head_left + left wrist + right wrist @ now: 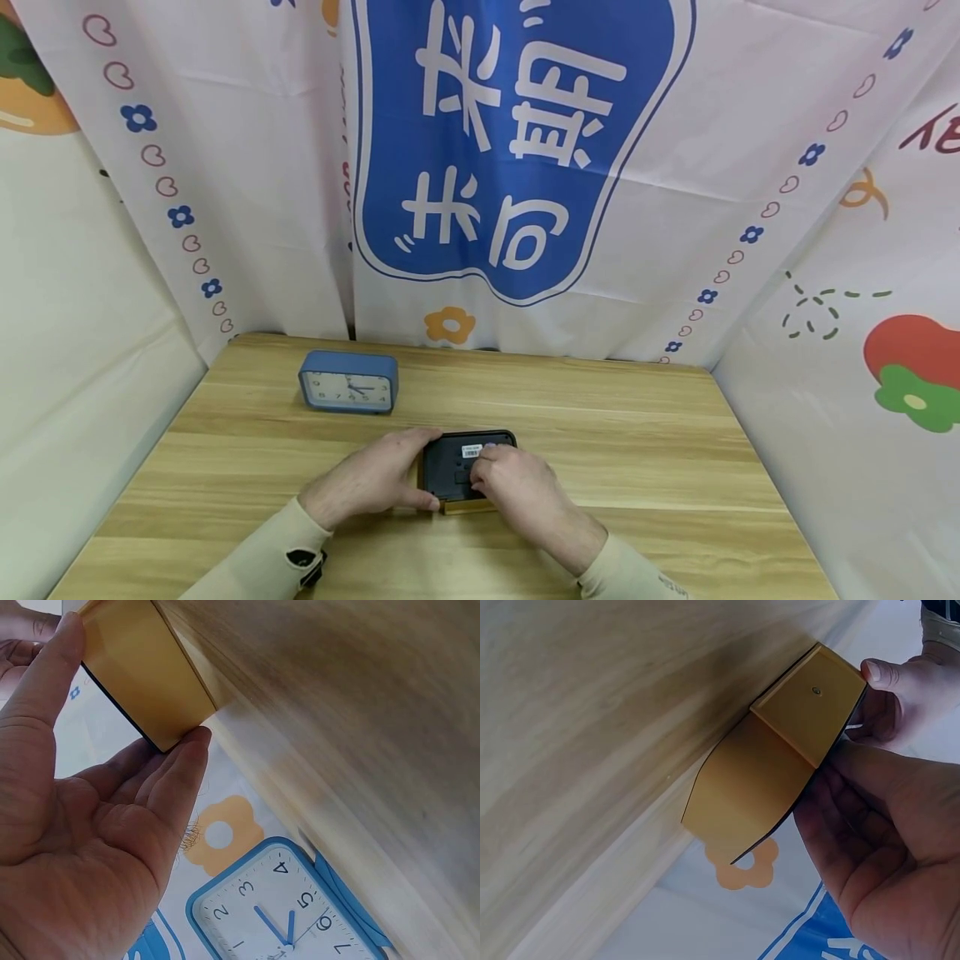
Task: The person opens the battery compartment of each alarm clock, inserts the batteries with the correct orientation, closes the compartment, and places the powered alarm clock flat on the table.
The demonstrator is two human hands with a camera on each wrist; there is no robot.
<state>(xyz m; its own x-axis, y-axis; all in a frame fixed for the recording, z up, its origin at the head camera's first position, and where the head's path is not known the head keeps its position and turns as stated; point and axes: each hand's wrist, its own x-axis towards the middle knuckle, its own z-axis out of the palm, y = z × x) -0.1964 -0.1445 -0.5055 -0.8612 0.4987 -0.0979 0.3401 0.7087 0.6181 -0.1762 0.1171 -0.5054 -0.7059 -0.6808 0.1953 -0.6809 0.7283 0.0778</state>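
A gold-sided alarm clock with a black back [446, 472] lies back up on the table, a white barcode label on that back. My left hand [378, 472] grips its left end, thumb at the near edge and fingers at the far edge. In the left wrist view the gold side [150, 671] sits between thumb and fingers. My right hand [521, 490] has its curled fingers on the right part of the black back, pinching there; the spot under the fingertips is hidden. From the right wrist view, the gold side [742, 772] stands close to the wood.
A blue alarm clock [348, 385] with a white dial stands upright at the back left of the wooden table [637, 433]. Behind the table hangs a printed white curtain [285, 208] with a blue sign; white printed sheets border both sides.
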